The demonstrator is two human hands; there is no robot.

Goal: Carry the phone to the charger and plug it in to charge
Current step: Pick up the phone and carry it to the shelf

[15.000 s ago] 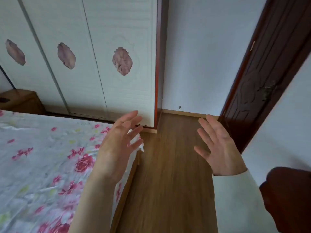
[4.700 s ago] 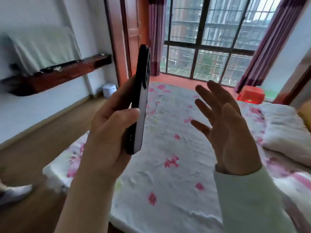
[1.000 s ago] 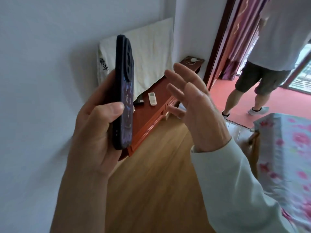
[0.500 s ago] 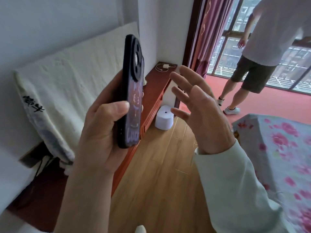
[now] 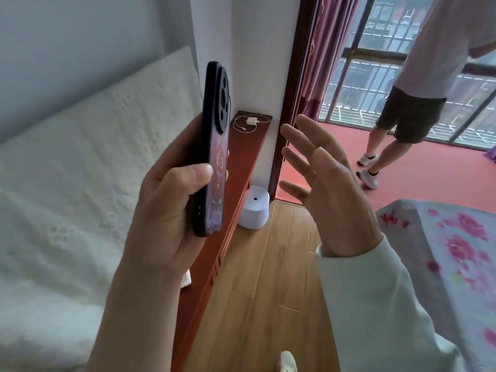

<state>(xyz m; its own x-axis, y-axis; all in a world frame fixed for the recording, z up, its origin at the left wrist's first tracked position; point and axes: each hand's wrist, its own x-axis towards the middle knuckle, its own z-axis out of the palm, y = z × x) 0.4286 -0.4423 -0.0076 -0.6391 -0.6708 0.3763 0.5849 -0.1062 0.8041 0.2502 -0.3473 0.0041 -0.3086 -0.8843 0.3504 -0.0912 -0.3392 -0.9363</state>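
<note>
My left hand (image 5: 171, 208) holds a dark phone (image 5: 214, 146) upright in front of me, its round camera ring and printed case back facing right, thumb across its lower edge. A white charger block (image 5: 251, 121) with a loosely coiled white cable lies at the far end of a long red-brown shelf (image 5: 241, 159), beyond the phone. My right hand (image 5: 327, 183) hovers to the right of the phone, fingers spread, holding nothing, in a pale green sleeve.
A cream cloth (image 5: 80, 183) covers something bulky on the shelf at left. A white round device (image 5: 255, 208) stands on the wood floor below the shelf end. Another person (image 5: 413, 108) stands on the red floor by the window. A floral bed (image 5: 451, 259) lies right.
The view has moved forward along the shelf; the charger and the white device are closer and larger. Both hands keep the same pose, phone still upright in my left hand.
</note>
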